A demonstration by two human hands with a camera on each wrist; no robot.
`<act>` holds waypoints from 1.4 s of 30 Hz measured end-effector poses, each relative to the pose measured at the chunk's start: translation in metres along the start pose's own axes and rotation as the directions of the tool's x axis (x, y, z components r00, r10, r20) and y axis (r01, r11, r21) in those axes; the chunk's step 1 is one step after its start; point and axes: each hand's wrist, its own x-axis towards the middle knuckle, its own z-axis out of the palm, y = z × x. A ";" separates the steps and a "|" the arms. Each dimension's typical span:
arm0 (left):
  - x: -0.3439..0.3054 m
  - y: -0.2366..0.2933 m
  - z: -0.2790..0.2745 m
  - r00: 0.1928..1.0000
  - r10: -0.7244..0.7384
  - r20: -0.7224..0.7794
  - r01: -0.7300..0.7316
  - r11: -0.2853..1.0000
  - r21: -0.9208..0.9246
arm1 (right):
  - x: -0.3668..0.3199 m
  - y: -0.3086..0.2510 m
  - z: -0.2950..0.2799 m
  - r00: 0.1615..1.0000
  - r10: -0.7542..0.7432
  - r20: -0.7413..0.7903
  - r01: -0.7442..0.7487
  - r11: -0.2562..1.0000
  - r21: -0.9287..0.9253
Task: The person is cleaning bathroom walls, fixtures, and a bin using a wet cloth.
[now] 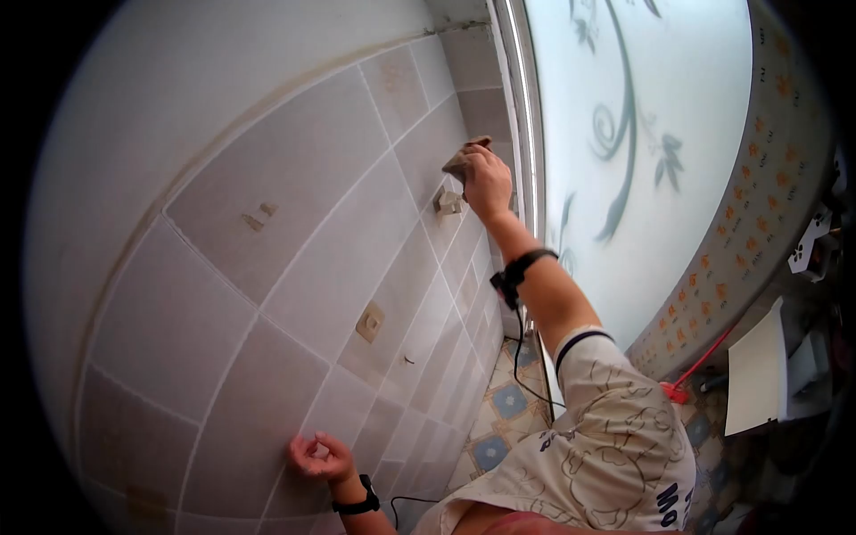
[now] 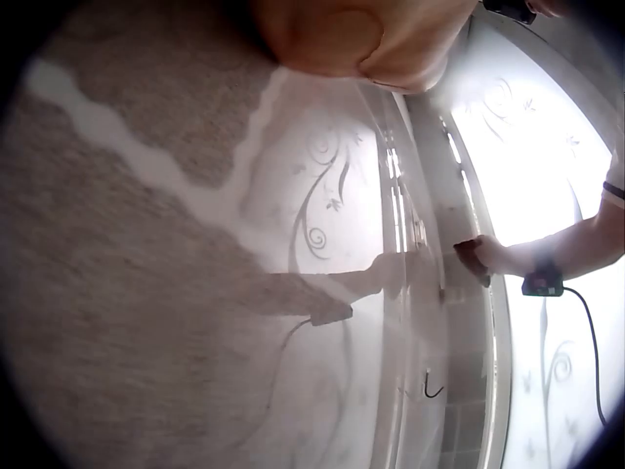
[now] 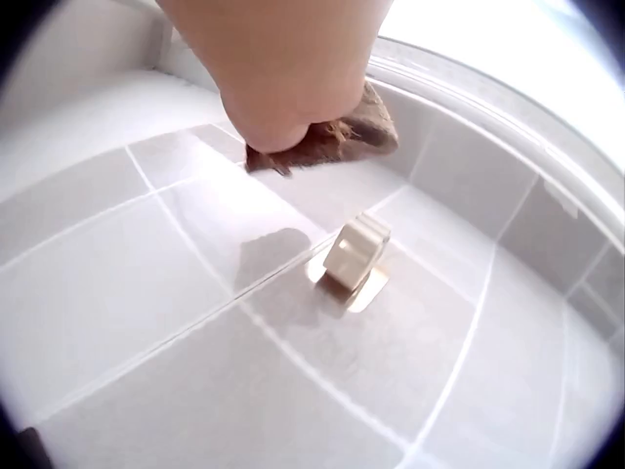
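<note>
A grey tiled wall with pale grout lines takes up most of the head view, its glossy face mirroring the arm in the left wrist view. Beside it stands a frosted glass panel printed with curling vines, framed in bright metal. Below lies patterned floor tile, blue squares on cream. The person's printed short-sleeved T-shirt has a dark-edged cuff, and a black strap rings each wrist. The right hand reaches to the far end of the wall near the metal frame, its fingers curled round a brown cloth (frayed along one edge, it seems); whether the cloth touches the tile I cannot tell. The left hand is near the lower wall, fingers loosely bent and holding nothing, though contact with the tile is unclear. Just beside the cloth, a cream block-like fitting juts from the wall. A beige wall plate sits farther down, and near that is a small dark hook.
</note>
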 end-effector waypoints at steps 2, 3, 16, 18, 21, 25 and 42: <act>0.004 0.002 0.000 0.998 0.060 -0.026 -0.060 0.998 0.008 | 0.008 0.002 0.005 0.708 -0.103 0.699 0.183 0.982 -0.041; 0.005 0.002 0.000 0.997 0.063 -0.033 -0.063 0.998 0.005 | 0.001 -0.010 0.001 0.581 -0.230 0.781 0.351 0.936 0.014; 0.015 0.009 -0.005 1.000 -0.013 0.023 0.013 1.000 0.016 | -0.287 -0.072 -0.126 -0.197 0.035 0.980 -0.104 0.993 -0.056; 0.012 0.008 -0.003 0.998 -0.040 0.051 0.040 0.999 0.002 | -0.333 -0.079 -0.176 -0.197 0.079 0.977 -0.243 0.962 -0.127; 0.008 0.003 -0.007 0.996 -0.004 0.094 0.004 1.000 0.000 | -0.345 -0.071 -0.248 -0.162 0.024 0.986 -0.302 0.951 -0.073; 0.016 0.024 -0.004 0.992 -0.063 0.113 0.059 0.998 0.039 | -0.279 -0.057 -0.338 -0.263 -0.112 0.958 -0.342 0.940 0.016; -0.090 0.465 -0.063 0.086 0.316 0.945 0.859 0.457 -0.231 | -0.101 0.082 -0.852 0.301 0.697 0.651 -0.402 0.712 -0.576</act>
